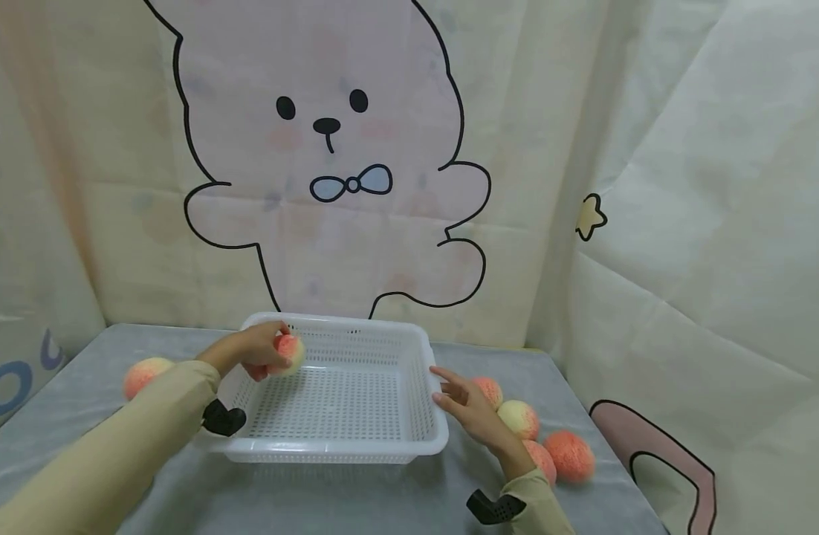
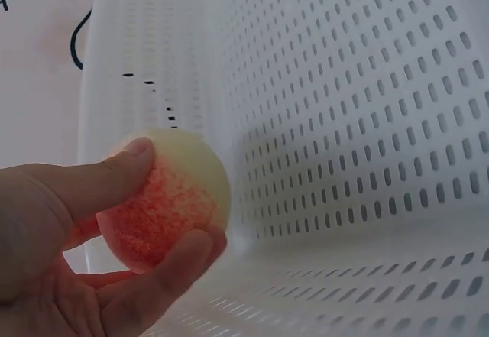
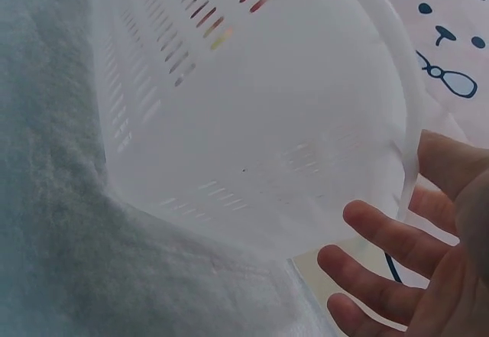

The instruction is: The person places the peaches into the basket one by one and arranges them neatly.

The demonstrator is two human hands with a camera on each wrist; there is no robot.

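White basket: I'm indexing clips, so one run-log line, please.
left hand: holding peach over basket | right hand: at basket's right rim | table: four peaches right, one peach left

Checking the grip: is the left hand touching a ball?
Touching: the left wrist view shows the left hand gripping the ball, thumb and fingertip against it.

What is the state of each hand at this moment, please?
Left hand: closed, holding a peach.
Right hand: touching the white basket rim; whether it grips cannot be told.
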